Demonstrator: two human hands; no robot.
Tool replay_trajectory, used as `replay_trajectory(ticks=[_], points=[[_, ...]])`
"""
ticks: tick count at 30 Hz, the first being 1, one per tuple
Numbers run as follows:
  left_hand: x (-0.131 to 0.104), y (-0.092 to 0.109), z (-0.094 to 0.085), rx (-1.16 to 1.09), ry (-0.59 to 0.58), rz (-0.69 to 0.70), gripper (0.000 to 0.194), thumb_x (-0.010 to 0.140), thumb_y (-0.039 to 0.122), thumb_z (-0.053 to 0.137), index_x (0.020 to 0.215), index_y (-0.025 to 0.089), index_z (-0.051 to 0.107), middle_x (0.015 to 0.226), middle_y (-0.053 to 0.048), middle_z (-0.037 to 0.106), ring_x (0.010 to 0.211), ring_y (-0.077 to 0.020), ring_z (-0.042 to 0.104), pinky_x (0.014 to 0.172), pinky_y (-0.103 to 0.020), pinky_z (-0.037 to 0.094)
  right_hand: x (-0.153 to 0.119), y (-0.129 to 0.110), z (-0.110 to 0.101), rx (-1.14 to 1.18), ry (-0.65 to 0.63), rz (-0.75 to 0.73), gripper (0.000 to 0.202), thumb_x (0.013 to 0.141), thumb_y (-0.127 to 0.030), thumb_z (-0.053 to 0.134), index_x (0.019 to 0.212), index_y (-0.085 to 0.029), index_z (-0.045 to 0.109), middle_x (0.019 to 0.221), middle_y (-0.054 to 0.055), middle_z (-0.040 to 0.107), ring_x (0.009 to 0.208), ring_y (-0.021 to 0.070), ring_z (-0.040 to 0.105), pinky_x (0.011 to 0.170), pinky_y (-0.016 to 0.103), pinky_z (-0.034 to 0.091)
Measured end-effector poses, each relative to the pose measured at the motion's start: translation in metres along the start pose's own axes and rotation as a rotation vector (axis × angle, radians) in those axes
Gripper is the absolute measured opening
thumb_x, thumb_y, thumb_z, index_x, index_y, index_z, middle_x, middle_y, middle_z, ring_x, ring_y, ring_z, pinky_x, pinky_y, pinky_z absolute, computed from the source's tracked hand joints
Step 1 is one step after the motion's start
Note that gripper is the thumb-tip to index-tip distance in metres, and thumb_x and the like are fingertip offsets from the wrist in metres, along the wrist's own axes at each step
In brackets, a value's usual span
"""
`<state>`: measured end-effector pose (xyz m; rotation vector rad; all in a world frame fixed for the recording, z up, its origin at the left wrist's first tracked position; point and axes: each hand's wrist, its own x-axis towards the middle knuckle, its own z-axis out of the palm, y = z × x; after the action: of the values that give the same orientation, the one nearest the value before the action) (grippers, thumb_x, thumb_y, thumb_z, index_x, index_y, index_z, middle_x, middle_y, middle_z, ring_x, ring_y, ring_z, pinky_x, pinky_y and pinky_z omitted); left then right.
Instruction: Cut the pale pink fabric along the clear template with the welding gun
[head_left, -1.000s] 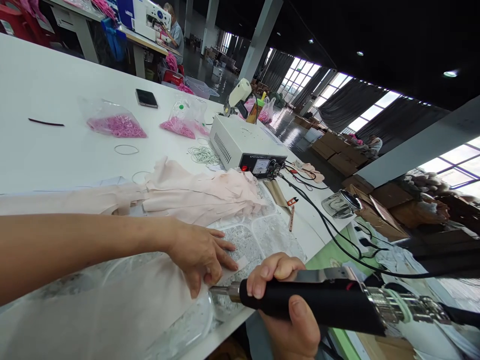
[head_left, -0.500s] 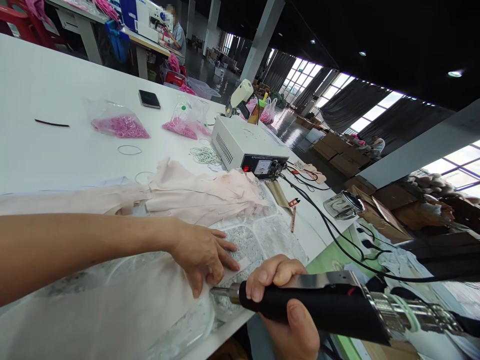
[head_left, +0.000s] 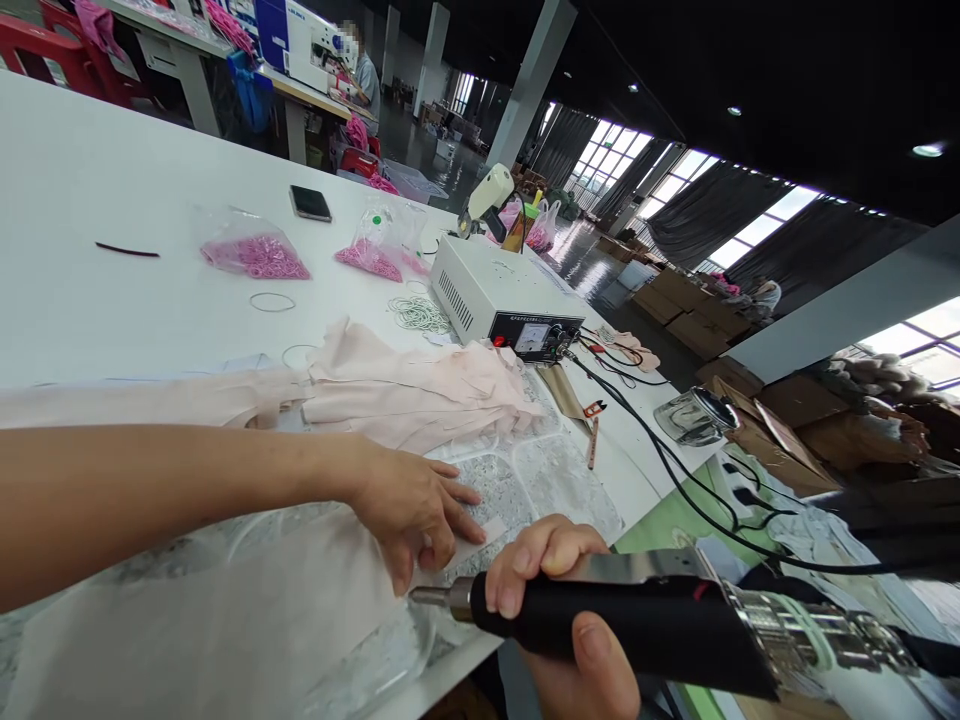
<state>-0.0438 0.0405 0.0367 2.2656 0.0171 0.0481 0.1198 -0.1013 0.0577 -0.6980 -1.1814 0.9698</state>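
Note:
My left hand presses down on pale pink fabric, fingers spread and fingertips touching it, with a narrow strip of the cloth showing past them. Under the fabric lies a clear, scuffed plate with a grey speckled look. In my right hand is a thick black corded hand tool, its slim metal tip pointing left. The tip is at the fabric edge, close beside my left thumb; whether it touches cannot be made out. More pale pink cut pieces are heaped beyond my left hand.
A white power box with a meter stands behind, black cables running right. Around it are bags of pink bits, green cords, a phone and a glass jar. A person sits at a sewing machine.
The tool tip has shifted slightly left and down along the fabric edge, nearer my left thumb. My left hand stays in place on the cloth; the view has shifted slightly.

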Motion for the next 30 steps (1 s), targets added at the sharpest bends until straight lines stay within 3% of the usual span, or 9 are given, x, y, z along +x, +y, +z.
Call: replay_trajectory(ticks=[9,12,15,18,21,23,26,28,30], points=[[-0.001,0.001,0.000,0.092,-0.029,0.014,0.021,0.069,0.023,0.091,0.067,0.026,0.070,0.142,0.007,0.060,0.145,-0.0314,0.038,0.122,-0.044,0.016,-0.002,0.004,-0.001,-0.022,-0.041,-0.008,0.019,0.090,-0.047,0.056,0.093,-0.028,0.057,0.081,-0.001,0.056,0.053,0.0135,0.056,0.049,0.030,0.049],[0.000,0.002,0.000,0.151,-0.046,0.033,0.024,0.066,0.016,0.091,0.067,0.024,0.069,0.144,0.005,0.059,0.144,-0.0333,0.039,0.122,-0.046,0.020,-0.002,0.003,-0.002,-0.005,-0.048,-0.011,0.019,0.090,-0.046,0.056,0.094,-0.027,0.059,0.082,0.000,0.056,0.055,0.0129,0.057,0.051,0.030,0.049],[0.000,0.006,-0.002,0.209,-0.038,0.043,0.024,0.065,0.019,0.094,0.069,0.023,0.070,0.142,0.001,0.061,0.143,-0.0344,0.042,0.120,-0.045,0.026,0.001,-0.002,-0.007,0.037,-0.010,-0.033,0.021,0.088,-0.044,0.056,0.096,-0.025,0.062,0.082,0.000,0.055,0.055,0.0124,0.056,0.051,0.029,0.050],[-0.005,0.016,-0.010,0.267,0.016,0.022,0.021,0.069,0.023,0.092,0.081,0.025,0.075,0.140,-0.001,0.063,0.140,-0.0325,0.047,0.116,-0.040,0.034,0.006,-0.007,-0.018,0.061,0.087,-0.090,0.022,0.085,-0.043,0.058,0.092,-0.023,0.063,0.079,0.000,0.053,0.053,0.0111,0.054,0.049,0.027,0.049],[-0.017,0.033,-0.012,0.334,0.150,-0.062,0.014,0.080,0.018,0.083,0.089,0.024,0.075,0.131,-0.003,0.068,0.125,-0.0262,0.061,0.105,-0.031,0.045,0.011,-0.011,-0.033,0.060,0.156,-0.116,0.021,0.083,-0.040,0.059,0.091,-0.021,0.065,0.078,0.001,0.054,0.054,0.0116,0.055,0.049,0.027,0.049],[-0.025,0.048,-0.002,0.391,0.259,-0.155,0.009,0.090,0.013,0.070,0.086,0.021,0.072,0.108,-0.005,0.073,0.099,-0.0205,0.069,0.086,-0.026,0.052,0.015,-0.012,-0.043,0.075,0.202,-0.141,0.021,0.081,-0.038,0.059,0.090,-0.021,0.066,0.077,0.001,0.055,0.053,0.0122,0.055,0.048,0.028,0.048],[-0.033,0.069,0.035,0.511,0.387,-0.316,0.018,0.095,0.010,0.056,0.082,0.018,0.066,0.081,-0.005,0.065,0.069,-0.0192,0.062,0.062,-0.028,0.048,0.020,-0.011,-0.053,0.102,0.264,-0.171,0.021,0.078,-0.038,0.061,0.087,-0.020,0.067,0.075,0.001,0.054,0.051,0.0127,0.053,0.044,0.029,0.048],[-0.037,0.076,0.065,0.668,0.491,-0.396,0.006,0.094,0.018,0.062,0.090,0.021,0.066,0.081,-0.003,0.063,0.067,-0.0190,0.060,0.061,-0.028,0.047,0.024,-0.008,-0.056,0.122,0.277,-0.173,0.021,0.078,-0.039,0.061,0.086,-0.020,0.067,0.075,0.001,0.054,0.050,0.0124,0.053,0.044,0.029,0.048],[-0.041,0.077,0.089,0.776,0.521,-0.397,0.010,0.099,0.023,0.057,0.104,0.025,0.066,0.088,-0.001,0.066,0.073,-0.0179,0.062,0.068,-0.027,0.049,0.027,-0.005,-0.057,0.149,0.270,-0.171,0.021,0.079,-0.039,0.061,0.086,-0.020,0.068,0.074,0.001,0.055,0.048,0.0120,0.054,0.044,0.029,0.049]])
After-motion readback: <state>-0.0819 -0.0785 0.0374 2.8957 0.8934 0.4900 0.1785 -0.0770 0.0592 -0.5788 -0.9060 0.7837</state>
